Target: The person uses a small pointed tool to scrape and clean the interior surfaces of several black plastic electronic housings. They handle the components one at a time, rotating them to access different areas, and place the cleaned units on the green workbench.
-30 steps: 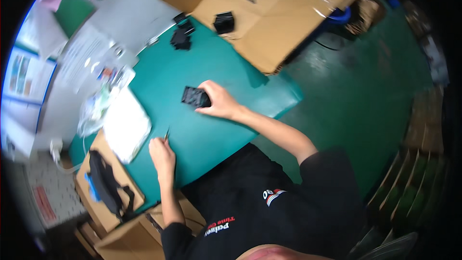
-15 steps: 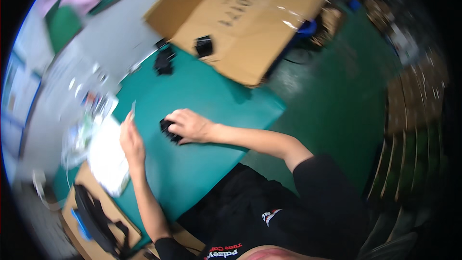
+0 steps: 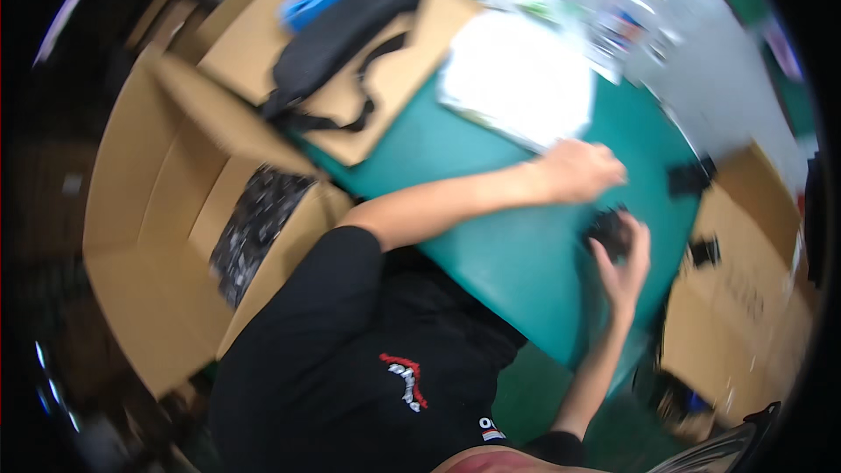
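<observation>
My right hand (image 3: 629, 264) curves its thumb and fingers round a small black object (image 3: 608, 231) on the green tabletop (image 3: 491, 241). Blur hides what kind of object it is. Just beyond and to its left, my left hand (image 3: 578, 172) is closed with the fingers curled; anything inside them is hidden. Next to that hand lies a white plastic-wrapped bundle (image 3: 517, 79). More black pieces (image 3: 688, 177) rest near the table's far right edge, and another black piece (image 3: 703, 251) is on the cardboard to the right.
To my left stands an open cardboard box (image 3: 144, 298) holding shiny black packages (image 3: 258, 228). A black waist bag (image 3: 346, 39) and a blue object (image 3: 314, 4) lie on a cardboard sheet (image 3: 429, 35). Another cardboard box (image 3: 736, 324) adjoins the table's right side. Clear plastic bags (image 3: 635, 26) lie beyond.
The view has swung left, bringing the open box into sight. My left hand has moved close to the right one; the thin piece seen upright in it before no longer shows.
</observation>
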Motion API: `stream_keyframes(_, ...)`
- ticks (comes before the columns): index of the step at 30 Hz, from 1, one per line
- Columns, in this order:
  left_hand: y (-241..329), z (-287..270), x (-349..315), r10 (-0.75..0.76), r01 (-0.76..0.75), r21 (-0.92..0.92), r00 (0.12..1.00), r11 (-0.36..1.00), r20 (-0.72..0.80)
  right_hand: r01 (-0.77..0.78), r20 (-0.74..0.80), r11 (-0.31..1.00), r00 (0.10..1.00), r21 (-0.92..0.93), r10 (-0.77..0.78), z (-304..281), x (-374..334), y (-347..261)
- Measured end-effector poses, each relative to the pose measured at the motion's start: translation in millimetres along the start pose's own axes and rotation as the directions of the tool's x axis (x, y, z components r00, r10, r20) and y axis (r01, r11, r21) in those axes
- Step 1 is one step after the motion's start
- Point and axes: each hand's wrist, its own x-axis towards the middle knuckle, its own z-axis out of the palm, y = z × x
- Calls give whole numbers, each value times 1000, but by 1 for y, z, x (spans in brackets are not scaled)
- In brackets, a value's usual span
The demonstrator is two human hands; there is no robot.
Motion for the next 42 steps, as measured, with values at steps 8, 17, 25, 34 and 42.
stream_keyframes(8, 7, -3, -23, -83, 81, -24, 993, 996, -80, 216, 48, 975, 976, -59, -213, 1, -4, 22)
stream_keyframes(17, 10, -14, -15, 21, -20, 55, 1000, 998, -22, 30, -21, 999, 999, -24, -31, 5, 6, 35)
stream_keyframes(25, 34, -43, -8, 5, -7, 28, 998, 1000, 61, 99, -85, 994, 992, 51, -95, -13, 5, 36)
stream_keyframes(34, 50, -43, -15, -48, 16, 107, 952, 994, 302, 97, -170, 984, 983, 148, -71, 5, 0, 44)
stream_keyframes(42, 49, -40, -18, 42, -94, 167, 955, 981, 292, 112, -205, 981, 976, 156, -79, 8, 1, 45)
